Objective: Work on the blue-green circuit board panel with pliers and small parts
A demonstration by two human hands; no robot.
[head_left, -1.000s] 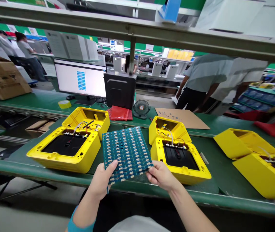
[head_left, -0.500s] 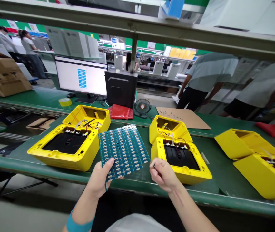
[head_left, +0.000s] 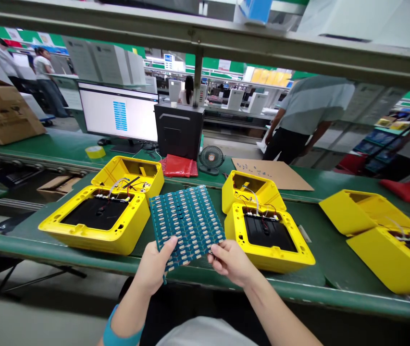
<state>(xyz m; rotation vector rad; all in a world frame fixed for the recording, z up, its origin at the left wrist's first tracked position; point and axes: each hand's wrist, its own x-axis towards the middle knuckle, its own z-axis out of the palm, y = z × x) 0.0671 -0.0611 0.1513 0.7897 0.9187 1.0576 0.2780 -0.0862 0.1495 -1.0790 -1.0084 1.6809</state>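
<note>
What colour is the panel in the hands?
The panel is dark teal with pale rows, best seen in the head view.

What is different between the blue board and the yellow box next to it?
The blue board is thin and flat; the yellow box is deep, with wires. The left hand and right hand hold the blue board; the yellow box sits on the green bench. The blue board shows rows of pale pieces; the yellow box shows a black panel.
</note>
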